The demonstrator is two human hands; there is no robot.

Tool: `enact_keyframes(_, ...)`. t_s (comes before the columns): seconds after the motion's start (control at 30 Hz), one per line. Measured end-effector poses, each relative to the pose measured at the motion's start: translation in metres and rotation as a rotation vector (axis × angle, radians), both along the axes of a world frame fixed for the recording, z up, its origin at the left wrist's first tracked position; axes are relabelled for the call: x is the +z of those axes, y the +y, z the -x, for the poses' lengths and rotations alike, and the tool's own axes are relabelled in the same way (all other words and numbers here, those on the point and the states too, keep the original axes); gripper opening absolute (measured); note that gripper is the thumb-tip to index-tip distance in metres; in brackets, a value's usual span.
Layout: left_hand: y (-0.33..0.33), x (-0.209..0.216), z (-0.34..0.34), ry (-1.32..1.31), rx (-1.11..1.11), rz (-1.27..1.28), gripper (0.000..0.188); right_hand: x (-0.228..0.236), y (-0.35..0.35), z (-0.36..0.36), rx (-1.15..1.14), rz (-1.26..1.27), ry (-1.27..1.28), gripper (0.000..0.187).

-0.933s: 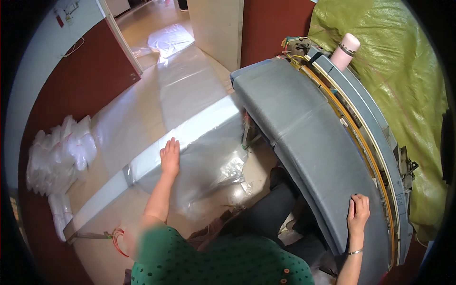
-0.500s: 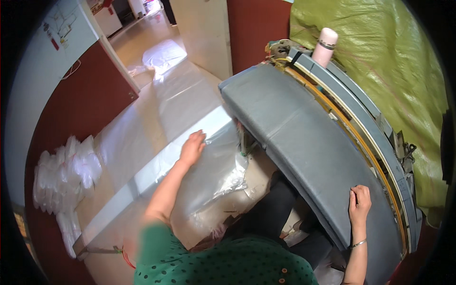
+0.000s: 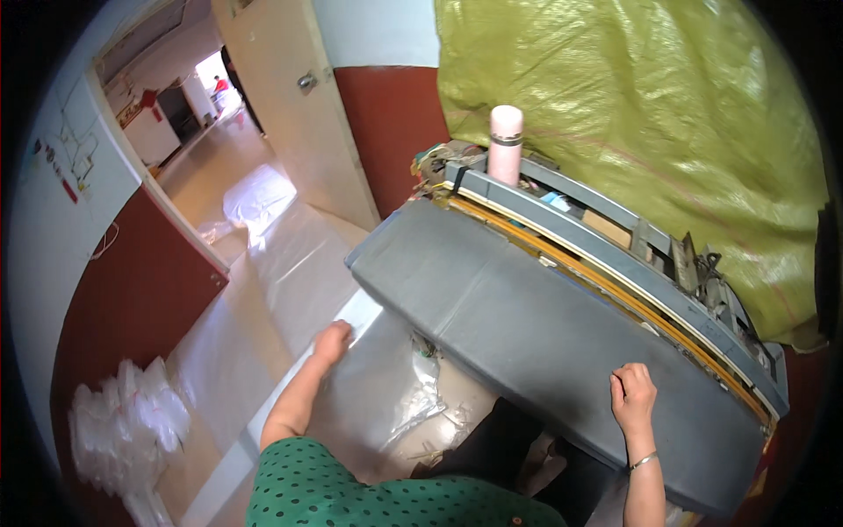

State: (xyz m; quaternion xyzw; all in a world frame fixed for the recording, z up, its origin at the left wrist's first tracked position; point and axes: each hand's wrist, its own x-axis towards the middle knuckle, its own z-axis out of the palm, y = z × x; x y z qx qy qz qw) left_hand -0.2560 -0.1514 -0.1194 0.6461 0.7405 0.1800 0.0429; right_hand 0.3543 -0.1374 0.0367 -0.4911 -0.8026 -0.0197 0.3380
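Our left hand (image 3: 332,342) has moved nearer the grey bench (image 3: 492,303) — at the white bar (image 3: 228,470) slanting up rightward, grip unclear; our right hand (image 3: 634,395), fisted, rests farther off.

Shirt (image 3: 303,474) in front of me is green with dark polka dots, and the padded bench (image 3: 544,334) is just plain grey. Bottle (image 3: 505,123) is pink with a grey band, tarp (image 3: 632,105) is mustardy olive, walls (image 3: 132,281) are brick red below, pale blue on top.
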Motion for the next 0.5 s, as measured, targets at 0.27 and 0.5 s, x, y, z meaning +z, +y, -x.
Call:
enact_keyframes(0.27, -0.020, 0.148, -0.072, -0.428, -0.187, -0.413, 0.008, -0.009, -0.005, -0.001, 0.026, -0.048, 0.078, 0.007)
enact_keyframes(0.5, -0.084, 0.218, -0.224, -0.418, -0.679, -0.379, 0.014, 0.032, -0.035, 0.129, 0.595, 0.175, 0.332, 0.060)
